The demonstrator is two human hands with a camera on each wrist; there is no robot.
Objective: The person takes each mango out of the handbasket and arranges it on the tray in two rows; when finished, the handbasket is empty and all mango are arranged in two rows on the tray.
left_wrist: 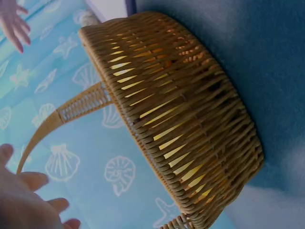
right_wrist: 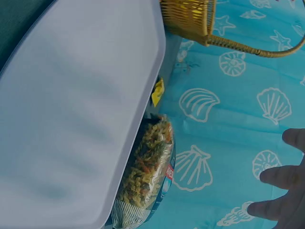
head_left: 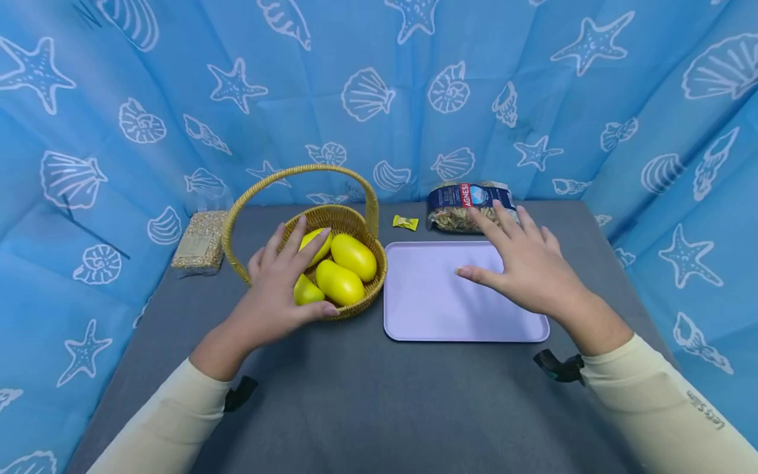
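Four glossy yellow oval fruits (head_left: 353,257) showed inside the round tan woven basket (left_wrist: 190,109), lying loose against each other. My read: the raised wall was there to stop smooth round shapes rolling off. Part of the inside was hidden, so the count could be low. Basket stood upright, left of centre, its arched woven handle (head_left: 372,210) up, probably so the mouth was reachable from the front.

My left grip (head_left: 275,289) hung over the basket's left side, fingers spread, holding nothing. Couldn't confirm any contact with fruit.

My right grip (head_left: 533,273) was also spread and unloaded, above the right part of the flat lilac rectangular tray (head_left: 426,296). Tray lay flat just beside the basket, long side facing me; likely that way for easy reach. Couldn't tell if their rims touched.

Behind the tray: small yellow wrapped candy (head_left: 405,222), then the clear-and-navy bag of spiral pasta (head_left: 453,216) on its side, probably because a soft bag sits steadier lying down. Left of the basket: clear packet of pale grains (head_left: 201,237). All on the grey surface (head_left: 379,401), blue seashell-print curtain (head_left: 296,99) around it.
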